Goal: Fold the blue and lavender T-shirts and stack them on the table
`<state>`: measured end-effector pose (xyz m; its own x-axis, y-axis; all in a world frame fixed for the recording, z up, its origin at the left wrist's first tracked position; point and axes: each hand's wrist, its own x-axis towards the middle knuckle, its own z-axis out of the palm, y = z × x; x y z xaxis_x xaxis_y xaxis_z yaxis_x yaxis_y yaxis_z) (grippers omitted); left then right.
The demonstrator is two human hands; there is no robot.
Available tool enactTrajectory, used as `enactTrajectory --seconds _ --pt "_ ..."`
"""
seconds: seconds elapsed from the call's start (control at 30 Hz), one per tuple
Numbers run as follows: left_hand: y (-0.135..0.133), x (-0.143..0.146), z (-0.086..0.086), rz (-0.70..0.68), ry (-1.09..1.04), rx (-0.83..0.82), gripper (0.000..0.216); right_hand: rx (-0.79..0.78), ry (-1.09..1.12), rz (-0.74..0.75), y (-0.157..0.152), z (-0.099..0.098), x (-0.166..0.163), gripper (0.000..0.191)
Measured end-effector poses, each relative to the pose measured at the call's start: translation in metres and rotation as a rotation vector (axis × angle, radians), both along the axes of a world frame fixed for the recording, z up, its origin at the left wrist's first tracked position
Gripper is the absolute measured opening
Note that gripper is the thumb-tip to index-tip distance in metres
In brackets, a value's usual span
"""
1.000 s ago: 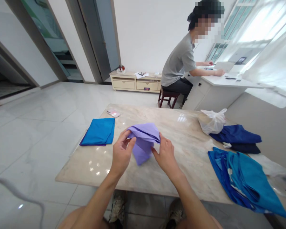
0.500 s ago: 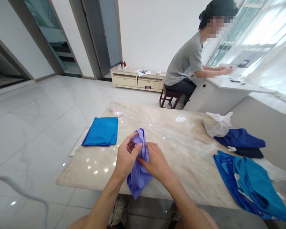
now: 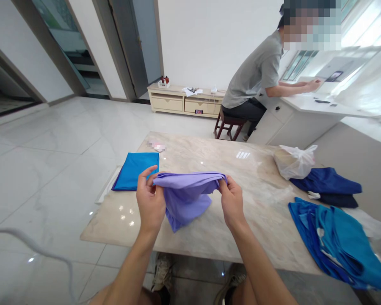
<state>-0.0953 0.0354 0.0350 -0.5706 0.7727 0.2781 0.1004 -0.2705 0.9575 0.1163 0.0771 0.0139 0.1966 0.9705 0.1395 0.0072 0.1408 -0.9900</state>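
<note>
A light purple cloth (image 3: 187, 197) is stretched sideways between my two hands above the stone-patterned table (image 3: 241, 237). My left hand (image 3: 150, 197) pinches its left end, thumb in front. At the opposite end, my right hand (image 3: 231, 199) grips the edge with the fingers closed. Between them the upper edge runs nearly straight in layered folds, while the lower part hangs down toward the tabletop. Just beyond my left hand lies a flat folded blue cloth (image 3: 139, 169), with a darker purple layer showing under its left edge.
On the right lie rumpled teal and blue cloths (image 3: 346, 241), dark blue cloths (image 3: 330, 182) and a tied white plastic bag (image 3: 295, 161). A person (image 3: 257, 72) sits on a stool (image 3: 230, 123) at a white desk. A low cabinet (image 3: 167, 103) stands by the wall.
My hands have moved apart, spreading the purple cloth from a gathered bunch into a wide stretched strip. The seated person leans slightly farther right.
</note>
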Motion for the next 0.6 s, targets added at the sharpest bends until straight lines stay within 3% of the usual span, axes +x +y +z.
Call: enactTrajectory --seconds 0.13,0.27,0.37,0.47,0.6 --pt "0.005 0.005 -0.009 -0.054 0.178 -0.103 0.024 -0.052 0.155 -0.064 0.005 0.002 0.007 0.038" --pt "0.011 0.007 -0.019 -0.158 0.140 -0.165 0.025 -0.023 0.083 -0.108 0.003 0.004 0.018 0.039" --pt "0.015 0.008 -0.028 -0.109 0.122 -0.194 0.024 -0.052 0.024 -0.103 0.001 0.003 0.026 0.046" --pt "0.016 0.016 -0.037 -0.058 0.122 -0.225 0.037 -0.099 -0.049 -0.030 -0.002 -0.001 0.031 0.049" --pt "0.013 0.039 -0.048 -0.306 0.105 -0.360 0.073 -0.108 -0.075 0.113 -0.005 -0.002 0.031 0.047"
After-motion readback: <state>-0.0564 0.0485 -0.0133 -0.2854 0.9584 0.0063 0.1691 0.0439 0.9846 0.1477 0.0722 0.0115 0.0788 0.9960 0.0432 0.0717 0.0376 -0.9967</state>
